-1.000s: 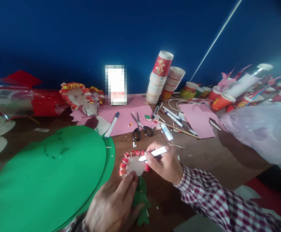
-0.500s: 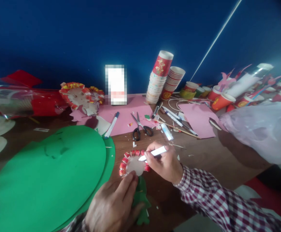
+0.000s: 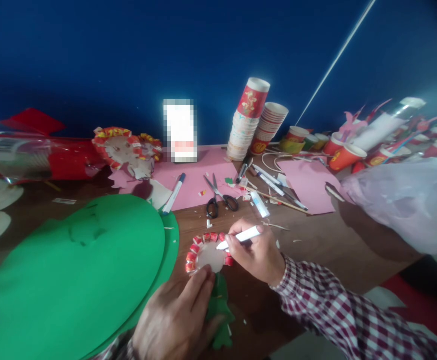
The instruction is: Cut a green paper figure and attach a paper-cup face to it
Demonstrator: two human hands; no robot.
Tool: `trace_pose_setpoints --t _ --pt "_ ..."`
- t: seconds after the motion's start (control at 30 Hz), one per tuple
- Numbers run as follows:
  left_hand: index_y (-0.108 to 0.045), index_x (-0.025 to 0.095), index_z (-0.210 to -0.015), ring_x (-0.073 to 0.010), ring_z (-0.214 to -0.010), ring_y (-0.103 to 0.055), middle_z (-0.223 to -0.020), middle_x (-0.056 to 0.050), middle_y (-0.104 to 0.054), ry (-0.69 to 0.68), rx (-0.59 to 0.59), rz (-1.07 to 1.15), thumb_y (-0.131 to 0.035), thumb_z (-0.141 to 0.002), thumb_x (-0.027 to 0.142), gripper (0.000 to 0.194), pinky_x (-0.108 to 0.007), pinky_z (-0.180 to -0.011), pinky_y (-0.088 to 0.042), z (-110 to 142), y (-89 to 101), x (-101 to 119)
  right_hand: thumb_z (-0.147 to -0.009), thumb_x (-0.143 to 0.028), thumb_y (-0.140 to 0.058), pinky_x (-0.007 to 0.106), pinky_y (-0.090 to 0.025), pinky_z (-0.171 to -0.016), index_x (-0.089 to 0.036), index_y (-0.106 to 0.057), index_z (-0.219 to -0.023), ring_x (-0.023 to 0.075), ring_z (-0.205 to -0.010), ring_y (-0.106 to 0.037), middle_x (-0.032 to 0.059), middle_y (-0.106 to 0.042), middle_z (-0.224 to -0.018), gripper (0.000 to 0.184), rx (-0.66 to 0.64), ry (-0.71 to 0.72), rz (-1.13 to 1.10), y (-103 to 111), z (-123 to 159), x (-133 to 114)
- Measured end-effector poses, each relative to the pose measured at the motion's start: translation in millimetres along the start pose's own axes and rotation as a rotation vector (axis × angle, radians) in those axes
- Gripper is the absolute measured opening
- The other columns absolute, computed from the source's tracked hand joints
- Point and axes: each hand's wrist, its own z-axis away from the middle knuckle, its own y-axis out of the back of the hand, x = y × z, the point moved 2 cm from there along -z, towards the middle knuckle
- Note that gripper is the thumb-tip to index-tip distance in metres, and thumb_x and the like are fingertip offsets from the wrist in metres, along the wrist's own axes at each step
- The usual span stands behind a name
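Note:
A paper-cup flower (image 3: 209, 260), with a pale round middle and curled red strips about its rim, lies on the brown table. Its green paper stem or leaf piece (image 3: 221, 310) extends toward me. My left hand (image 3: 176, 310) rests with fingers stretched out on the flower's near edge, the thumb spread over the green piece. A white marker (image 3: 243, 237) is pinched in my right hand (image 3: 258, 255), its tip at the right part of the pale middle. Whether the tip touches the surface I cannot tell.
Beyond the flower lie black-handled scissors (image 3: 221, 200), a glue stick (image 3: 259, 204), another marker (image 3: 174, 194) and pink paper (image 3: 308, 185). Large green paper (image 3: 75, 280) covers the left. Stacked paper cups (image 3: 249, 115) stand at the back. A plastic bag (image 3: 406, 205) is at right.
The marker tip has shifted very slightly to the right over the pale middle. My left hand and the flower stay in place.

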Motion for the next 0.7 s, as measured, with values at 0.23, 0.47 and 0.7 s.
trace_pose_setpoints --t 0.23,0.47,0.7 --pt "-0.061 0.007 -0.110 -0.0238 -0.084 -0.063 -0.111 -0.013 -0.063 0.003 0.001 0.004 -0.046 -0.086 0.038 0.042 -0.037 -0.067 -0.056 -0.3 -0.7 0.3 -0.086 -0.023 -0.052 0.021 -0.043 -0.048 -0.018 -0.054 -0.077 0.0107 -0.048 -0.058 -0.0008 -0.063 -0.056 0.010 -0.004 -0.007 0.000 -0.4 0.1 -0.3" --pt "-0.061 0.008 -0.111 -0.0239 -0.086 -0.063 -0.111 -0.013 -0.064 -0.004 -0.023 -0.005 -0.045 -0.086 0.038 0.042 -0.036 -0.068 -0.057 -1.5 0.1 0.2 -0.087 -0.023 -0.051 0.019 -0.043 -0.048 -0.018 -0.054 -0.078 0.0093 -0.048 -0.059 -0.0015 -0.063 -0.056 0.010 -0.006 0.009 -0.016 -1.2 -0.5 -0.8" --pt "-0.061 0.007 -0.111 -0.0248 -0.086 -0.063 -0.111 -0.014 -0.063 -0.013 -0.007 0.002 -0.046 -0.086 0.037 0.042 -0.037 -0.068 -0.057 -1.2 0.0 -0.6 -0.087 -0.023 -0.051 0.017 -0.043 -0.049 -0.017 -0.053 -0.079 0.0082 -0.048 -0.059 -0.0024 -0.063 -0.054 0.010 -0.012 0.015 -0.017 -1.7 -0.7 -1.3"
